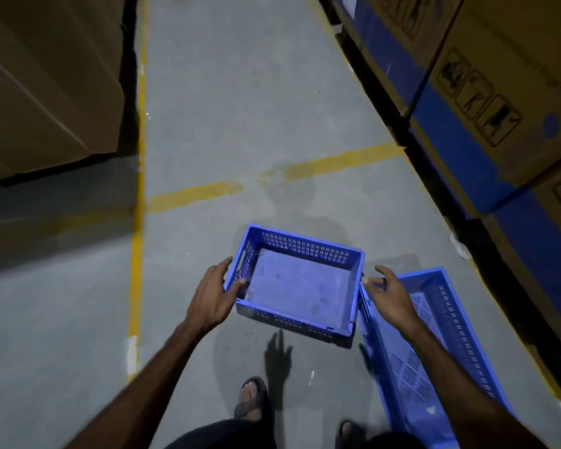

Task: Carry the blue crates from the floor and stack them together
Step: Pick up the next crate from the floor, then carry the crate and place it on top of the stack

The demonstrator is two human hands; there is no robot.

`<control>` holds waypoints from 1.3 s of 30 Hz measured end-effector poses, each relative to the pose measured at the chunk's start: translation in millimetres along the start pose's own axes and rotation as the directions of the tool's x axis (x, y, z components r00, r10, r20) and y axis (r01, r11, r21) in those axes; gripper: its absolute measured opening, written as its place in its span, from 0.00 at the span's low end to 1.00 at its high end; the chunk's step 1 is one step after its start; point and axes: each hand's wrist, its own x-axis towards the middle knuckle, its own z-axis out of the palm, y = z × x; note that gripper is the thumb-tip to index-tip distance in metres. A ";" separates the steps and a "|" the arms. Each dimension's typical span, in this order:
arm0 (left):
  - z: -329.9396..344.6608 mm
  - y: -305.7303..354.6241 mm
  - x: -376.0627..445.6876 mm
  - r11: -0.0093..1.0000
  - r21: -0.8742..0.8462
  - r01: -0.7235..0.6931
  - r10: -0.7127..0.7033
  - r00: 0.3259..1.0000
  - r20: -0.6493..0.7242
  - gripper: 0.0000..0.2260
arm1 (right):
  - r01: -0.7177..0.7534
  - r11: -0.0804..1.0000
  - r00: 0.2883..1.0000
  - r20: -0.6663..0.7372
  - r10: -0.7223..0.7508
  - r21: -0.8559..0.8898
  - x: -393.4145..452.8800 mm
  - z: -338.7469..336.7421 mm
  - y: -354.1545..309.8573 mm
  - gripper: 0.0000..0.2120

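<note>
Here, a person stands in a warehouse aisle on a grey concrete floor (246, 102), both bare arms reaching forward and down. At about five o'clock from the middle of the view sits a blue perforated crate (300, 280), open side up, its bottom bare. The left hand (212, 294) is at the crate's nine-o'clock end, thumb hooked over the rim by the handle slot and fingers spread along the outside wall, so it has hold of that end. The right hand (389, 294) is at the crate's three-o'clock corner with fingers loosely spread and slightly bent; the fingertips are just at the rim, and whether they actually touch it cannot be told. It grips nothing that shows.

A second blue crate (434, 354) lies just beside the first, at its four-o'clock side, running toward the lower edge of the view under the right forearm; its slotted bottom and side wall face up. The two crates look close enough to touch at their near corners.

Yellow floor lines (195, 194) cross the aisle at twelve o'clock from the crates and run along the left side. Cardboard boxes (46, 82) stand at ten o'clock, and more cartons on blue racking (460, 150) line the two-o'clock side. A sandalled foot (251, 398) shows at six o'clock.
</note>
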 end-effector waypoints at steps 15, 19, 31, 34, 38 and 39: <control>200.7 -217.1 219.2 0.995 0.078 0.065 -0.060 0.997 -0.057 0.26 | -0.350 0.900 0.900 -0.359 0.246 -0.261 197.1 171.2 199.6 0.22; 218.3 -246.4 242.6 0.985 0.138 0.103 -0.088 0.990 -0.113 0.23 | -0.383 0.893 0.890 -0.354 0.289 -0.236 209.7 194.8 236.5 0.19; 244.7 -254.2 287.0 0.988 -0.056 0.145 -0.154 0.960 -0.234 0.08 | -0.173 0.985 0.852 -0.504 0.145 -0.009 248.6 211.1 260.2 0.17; 242.3 -259.2 284.0 0.991 -0.054 0.123 -0.132 0.961 -0.243 0.08 | -0.157 0.987 0.863 -0.490 0.126 -0.023 251.1 207.7 257.1 0.18; 214.2 -246.0 266.8 0.986 -0.057 0.156 -0.165 0.951 -0.260 0.10 | -0.165 0.983 0.885 -0.452 0.114 -0.074 242.2 184.3 226.3 0.24; 201.0 -240.1 259.9 0.983 -0.069 0.171 -0.183 0.947 -0.263 0.10 | -0.157 0.983 0.891 -0.441 0.103 -0.089 234.5 174.0 212.2 0.23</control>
